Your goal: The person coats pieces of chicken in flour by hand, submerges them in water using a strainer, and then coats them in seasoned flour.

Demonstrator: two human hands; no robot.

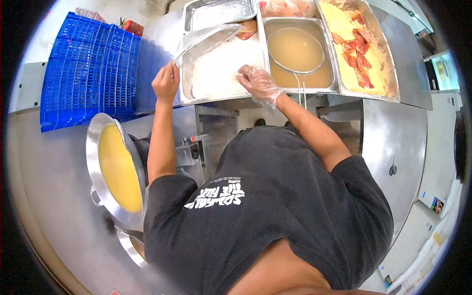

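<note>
My left hand [166, 82], bare, is closed at the edge of a round metal sieve [209, 42], which tilts over a metal tray of white flour-like powder [221, 73]. Some pieces of meat [247, 30] show beside the sieve's far edge. In a clear plastic glove, my right hand [259, 84] hovers over the tray's near right part, fingers curled together; what they hold, if anything, is hidden. Just right of it, a second round sieve [296, 49] with a two-wire handle sits in a metal pan of cloudy tan liquid [327, 81].
Right of the liquid, a tray [393, 93] holds yellow powder and red meat strips [359, 54]. A blue plastic crate [88, 69] stands at left. Nearer is a wide pan of yellow liquid [118, 169]. Scissors [393, 166] lie on the right-hand steel surface.
</note>
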